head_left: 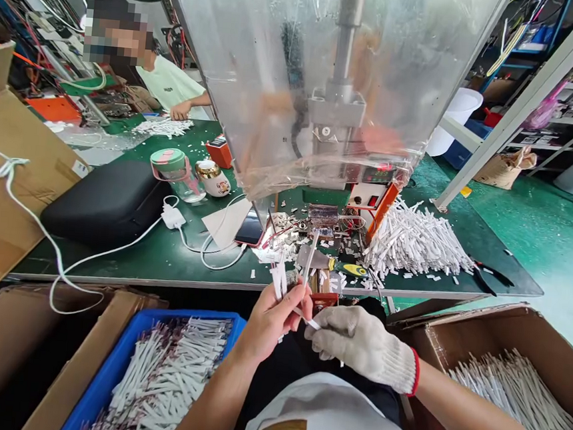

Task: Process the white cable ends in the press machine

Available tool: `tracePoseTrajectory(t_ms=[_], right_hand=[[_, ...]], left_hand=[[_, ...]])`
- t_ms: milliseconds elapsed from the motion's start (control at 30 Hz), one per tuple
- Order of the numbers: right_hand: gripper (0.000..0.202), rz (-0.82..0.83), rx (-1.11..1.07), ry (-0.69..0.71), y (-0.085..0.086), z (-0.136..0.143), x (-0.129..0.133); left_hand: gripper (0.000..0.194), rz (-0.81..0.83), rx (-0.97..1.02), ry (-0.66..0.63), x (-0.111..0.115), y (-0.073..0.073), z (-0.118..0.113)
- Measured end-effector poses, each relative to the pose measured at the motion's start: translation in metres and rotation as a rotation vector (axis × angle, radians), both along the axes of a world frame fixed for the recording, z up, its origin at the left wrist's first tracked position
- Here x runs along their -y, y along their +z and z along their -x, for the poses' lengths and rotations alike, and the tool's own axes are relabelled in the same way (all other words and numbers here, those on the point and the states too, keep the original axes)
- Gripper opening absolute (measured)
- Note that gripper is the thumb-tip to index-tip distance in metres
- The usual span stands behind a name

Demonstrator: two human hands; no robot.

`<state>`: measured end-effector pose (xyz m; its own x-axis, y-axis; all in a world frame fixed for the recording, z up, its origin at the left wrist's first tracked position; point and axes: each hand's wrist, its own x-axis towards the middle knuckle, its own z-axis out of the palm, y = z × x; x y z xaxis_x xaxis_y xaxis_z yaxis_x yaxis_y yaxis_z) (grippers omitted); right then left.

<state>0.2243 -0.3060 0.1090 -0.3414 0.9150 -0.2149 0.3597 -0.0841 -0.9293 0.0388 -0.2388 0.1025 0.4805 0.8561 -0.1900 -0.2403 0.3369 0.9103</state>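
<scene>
Bare left fingers and knit-gloved right fingers (310,331) pinching slim white strips (279,281)

Bench edge (220,284): open strip left of the scraper (320,259). Obstructions: looped white cable (222,267), hanging clear shield (287,88), heaped white strips (414,243) at right. Passage beneath shield: apparently narrow, view cluttered.

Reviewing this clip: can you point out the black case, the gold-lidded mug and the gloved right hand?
Black case (107,204): head view, on the middle of its body.
Gold-lidded mug (215,183): head view, on its white side.
Gloved right hand (368,348): head view, on the back of the glove.
</scene>
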Motion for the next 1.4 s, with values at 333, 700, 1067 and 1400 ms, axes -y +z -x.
tracePoseTrajectory(t_ms=[333, 700, 1067, 1400], right_hand=[[0.032, 0.130, -0.294, -0.387, 0.002, -0.034, -0.055], [0.034, 0.247, -0.533, -0.588, -0.081, -0.018, -0.133], [0.033, 0.293, -0.487, -0.648, -0.065, -0.018, -0.143], [0.037, 0.275, -0.367, -0.586, -0.055, -0.017, -0.140]], left_hand=[[0.040, 0.076, 0.048, 0.260, -0.022, -0.022, 0.028], [0.035, 0.156, 0.049, 0.311, -0.031, -0.048, 0.032], [0.034, 0.166, -0.001, 0.311, -0.031, -0.057, 0.035], [0.033, 0.062, -0.114, 0.185, -0.032, -0.061, 0.037]])
